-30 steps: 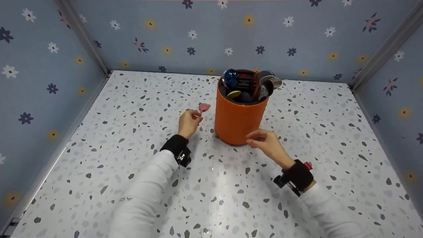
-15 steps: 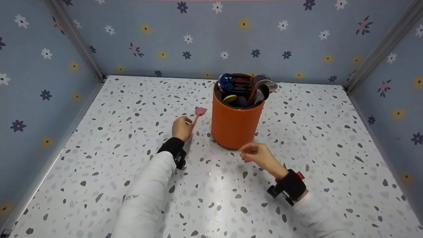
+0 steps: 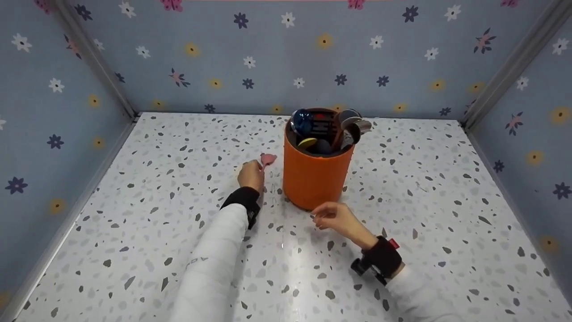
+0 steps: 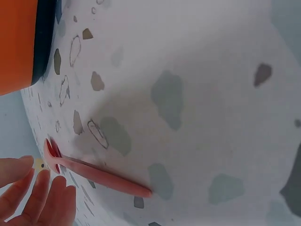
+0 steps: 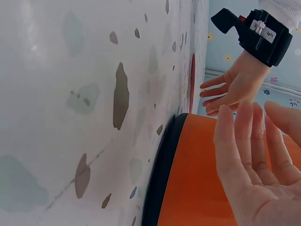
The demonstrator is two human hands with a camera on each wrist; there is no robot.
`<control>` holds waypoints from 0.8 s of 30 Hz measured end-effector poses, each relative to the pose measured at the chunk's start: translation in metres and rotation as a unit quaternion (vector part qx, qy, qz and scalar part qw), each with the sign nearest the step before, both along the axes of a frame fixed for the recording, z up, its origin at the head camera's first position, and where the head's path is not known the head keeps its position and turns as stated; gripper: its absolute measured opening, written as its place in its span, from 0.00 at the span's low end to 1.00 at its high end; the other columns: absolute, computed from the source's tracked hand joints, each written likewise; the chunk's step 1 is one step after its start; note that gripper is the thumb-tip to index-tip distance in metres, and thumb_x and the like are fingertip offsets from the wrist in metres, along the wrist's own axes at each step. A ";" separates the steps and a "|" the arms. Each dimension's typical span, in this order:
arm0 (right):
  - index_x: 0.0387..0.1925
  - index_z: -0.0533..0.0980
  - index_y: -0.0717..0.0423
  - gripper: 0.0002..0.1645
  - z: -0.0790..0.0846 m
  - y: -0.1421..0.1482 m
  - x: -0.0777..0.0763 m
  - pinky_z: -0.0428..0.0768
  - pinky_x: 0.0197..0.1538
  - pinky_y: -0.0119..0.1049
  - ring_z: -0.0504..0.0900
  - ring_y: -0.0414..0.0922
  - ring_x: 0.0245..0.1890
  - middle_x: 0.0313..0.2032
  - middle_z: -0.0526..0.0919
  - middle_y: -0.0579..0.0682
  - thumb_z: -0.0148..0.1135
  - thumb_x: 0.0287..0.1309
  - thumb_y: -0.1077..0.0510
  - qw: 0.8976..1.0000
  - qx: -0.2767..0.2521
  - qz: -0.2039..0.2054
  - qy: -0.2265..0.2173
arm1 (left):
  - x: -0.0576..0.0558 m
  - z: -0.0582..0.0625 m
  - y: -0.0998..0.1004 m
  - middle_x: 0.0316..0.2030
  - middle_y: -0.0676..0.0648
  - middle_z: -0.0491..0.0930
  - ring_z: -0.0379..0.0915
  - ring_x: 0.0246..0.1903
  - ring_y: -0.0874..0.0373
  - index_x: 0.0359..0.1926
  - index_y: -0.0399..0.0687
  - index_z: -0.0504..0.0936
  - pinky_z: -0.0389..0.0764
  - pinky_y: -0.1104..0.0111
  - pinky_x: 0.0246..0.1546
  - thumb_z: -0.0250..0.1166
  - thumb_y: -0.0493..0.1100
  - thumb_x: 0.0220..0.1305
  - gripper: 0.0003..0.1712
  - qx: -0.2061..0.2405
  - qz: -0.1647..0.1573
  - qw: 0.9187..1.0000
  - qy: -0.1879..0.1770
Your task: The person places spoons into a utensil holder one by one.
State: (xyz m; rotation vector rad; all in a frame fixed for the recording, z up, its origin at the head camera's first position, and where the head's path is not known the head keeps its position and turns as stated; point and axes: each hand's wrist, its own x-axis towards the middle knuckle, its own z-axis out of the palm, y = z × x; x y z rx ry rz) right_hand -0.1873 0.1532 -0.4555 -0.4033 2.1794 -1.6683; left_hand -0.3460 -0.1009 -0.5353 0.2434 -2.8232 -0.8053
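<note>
A small pink spoon (image 3: 268, 159) lies on the speckled tabletop, left of an orange utensil holder (image 3: 316, 181). In the left wrist view the spoon's handle (image 4: 106, 180) shows along its length on the table. Beside it is my left hand (image 3: 251, 175), its fingers (image 4: 40, 197) loosely bent with a gap to the handle and nothing in them. My right hand (image 3: 342, 222) hovers in front of the holder's base, fingers relaxed, palm bare in the right wrist view. Several utensils stand in the holder, among them a shiny blue round one (image 3: 302, 122) and a black slotted one (image 3: 322, 123).
Flower-patterned panels (image 3: 268, 53) enclose the white speckled table (image 3: 424, 214) at the back and sides. Metal-looking spoon or ladle heads (image 3: 355, 125) stick out over the holder's right rim. A black strap with a camera (image 3: 380, 259) sits on the right wrist.
The head view has tilted up a little. My left hand drew back from the spoon's neck, then turned and came forward beside it. My right hand shifted slightly left and nearer.
</note>
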 end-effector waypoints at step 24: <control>0.43 0.71 0.75 0.16 0.027 -0.007 0.008 0.79 0.41 0.45 0.78 0.51 0.34 0.36 0.77 0.63 0.55 0.51 0.70 1.000 0.001 0.017 -0.010 | 0.027 0.030 0.010 0.34 0.34 0.77 0.74 0.36 0.41 0.36 0.33 0.78 0.77 0.54 0.35 0.69 0.29 0.37 0.19 -0.122 -0.075 0.987 -0.067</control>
